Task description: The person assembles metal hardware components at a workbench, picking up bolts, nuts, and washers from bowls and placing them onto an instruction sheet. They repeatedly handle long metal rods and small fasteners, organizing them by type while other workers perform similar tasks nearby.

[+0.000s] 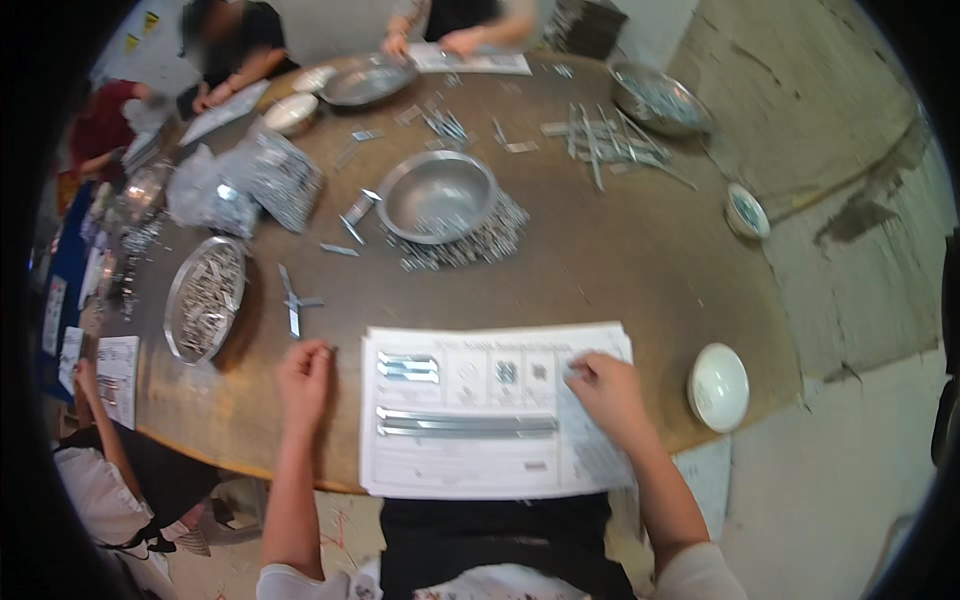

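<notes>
A thick stack of printed sheets (460,465) lies in front of me at the table's near edge. Long silvery metal strips (465,425) rest across its middle, with shorter metal pieces (408,369) at its upper left. Small items (506,373) sit in the upper boxes, too small to name. Just left of the stack, my left hand (305,378) hovers with curled fingers; whatever they hold is hidden. Over the sheet's right side, my right hand (603,393) has its fingertips pinched together, on something too small to make out.
A white bowl (718,388) stands at the right. Ahead, a steel bowl (437,200) sits by heaped small metal parts (480,240). A tray of parts (205,300), plastic bags (285,180) and loose strips (610,145) lie farther off. Other people work around the table.
</notes>
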{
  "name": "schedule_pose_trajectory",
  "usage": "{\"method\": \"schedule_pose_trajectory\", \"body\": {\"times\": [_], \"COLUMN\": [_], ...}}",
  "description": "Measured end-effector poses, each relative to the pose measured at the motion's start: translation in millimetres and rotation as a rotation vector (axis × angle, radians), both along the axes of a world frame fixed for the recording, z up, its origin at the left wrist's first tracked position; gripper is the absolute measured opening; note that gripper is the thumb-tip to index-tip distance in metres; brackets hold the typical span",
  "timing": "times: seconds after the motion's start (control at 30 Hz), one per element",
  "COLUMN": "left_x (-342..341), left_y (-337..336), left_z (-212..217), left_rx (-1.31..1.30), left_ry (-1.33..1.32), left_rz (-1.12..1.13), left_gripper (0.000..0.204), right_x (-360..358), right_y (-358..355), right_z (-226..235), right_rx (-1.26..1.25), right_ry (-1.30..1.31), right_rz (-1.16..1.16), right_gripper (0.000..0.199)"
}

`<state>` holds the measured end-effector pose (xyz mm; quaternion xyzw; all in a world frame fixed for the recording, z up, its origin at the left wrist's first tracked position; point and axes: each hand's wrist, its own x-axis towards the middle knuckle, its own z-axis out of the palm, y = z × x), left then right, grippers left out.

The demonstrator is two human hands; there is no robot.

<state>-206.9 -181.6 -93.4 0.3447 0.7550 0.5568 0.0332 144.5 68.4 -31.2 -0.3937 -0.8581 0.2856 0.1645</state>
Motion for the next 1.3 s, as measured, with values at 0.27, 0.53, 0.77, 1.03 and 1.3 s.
{"method": "schedule_pose_trajectory", "body": {"times": [0.27,0.53,0.77,1.03,1.3], "left_x": [-16,-49,-72,-15,94], "left_y": [148,291,296,256,220], "left_z": [82,75,73,155,182], "left_rx": [0.082,-1.007,-0.748,-0.282,-0.420], "left_ry": [-0.065,0.408,0.231,-0.813,-0.657], "left_rz": [-0.293,-0.475,-0.394,-0.638,-0.938], "left_gripper": [0.018,0.038,0.041,0.022,0.029], "right_x": [4,2,4,6,2], "right_y": [5,4,5,6,24], "right_z": [-11,-26,-29,-25,18], "right_rx": [-0.403,-0.240,-0.136,-0.162,-0.584], "right_ry": [0.378,0.466,0.483,0.496,0.787], "right_rz": [-0.195,-0.215,-0.166,-0.162,-0.118], "right_gripper": [0.009,0.009,0.010,0.013,0.018]}}
